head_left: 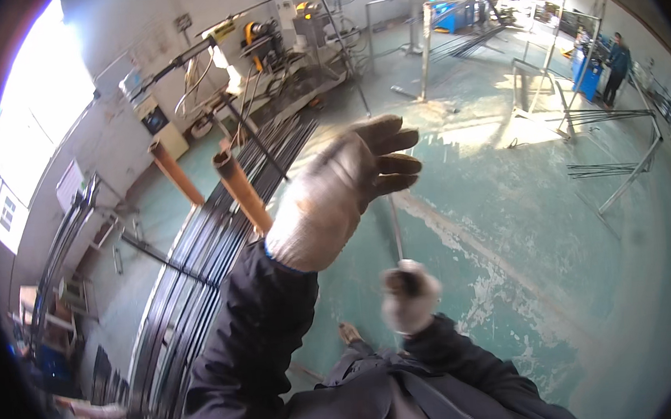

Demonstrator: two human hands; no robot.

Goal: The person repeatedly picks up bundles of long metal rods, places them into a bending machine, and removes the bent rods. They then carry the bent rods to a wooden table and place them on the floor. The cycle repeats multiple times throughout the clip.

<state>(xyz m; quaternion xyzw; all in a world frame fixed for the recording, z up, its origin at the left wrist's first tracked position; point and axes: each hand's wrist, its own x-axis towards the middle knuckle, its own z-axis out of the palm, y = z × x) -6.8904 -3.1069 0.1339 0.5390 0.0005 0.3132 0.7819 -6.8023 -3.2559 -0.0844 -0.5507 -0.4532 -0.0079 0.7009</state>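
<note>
Head view: right hand clasps a rod; beyond it, left hand overlaps the rod, grip unclear.

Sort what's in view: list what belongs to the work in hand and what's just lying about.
In use:
thin rod
right hand, closed around it
left hand, in front of it, grip unclear

Apparently not in use:
long dark bars, stacked at left
orange-brown posts, by the stack
blue unit, far right

I count two gloved hands and one rod. Two orange posts rise beside the left hand; one person, far right.
</note>
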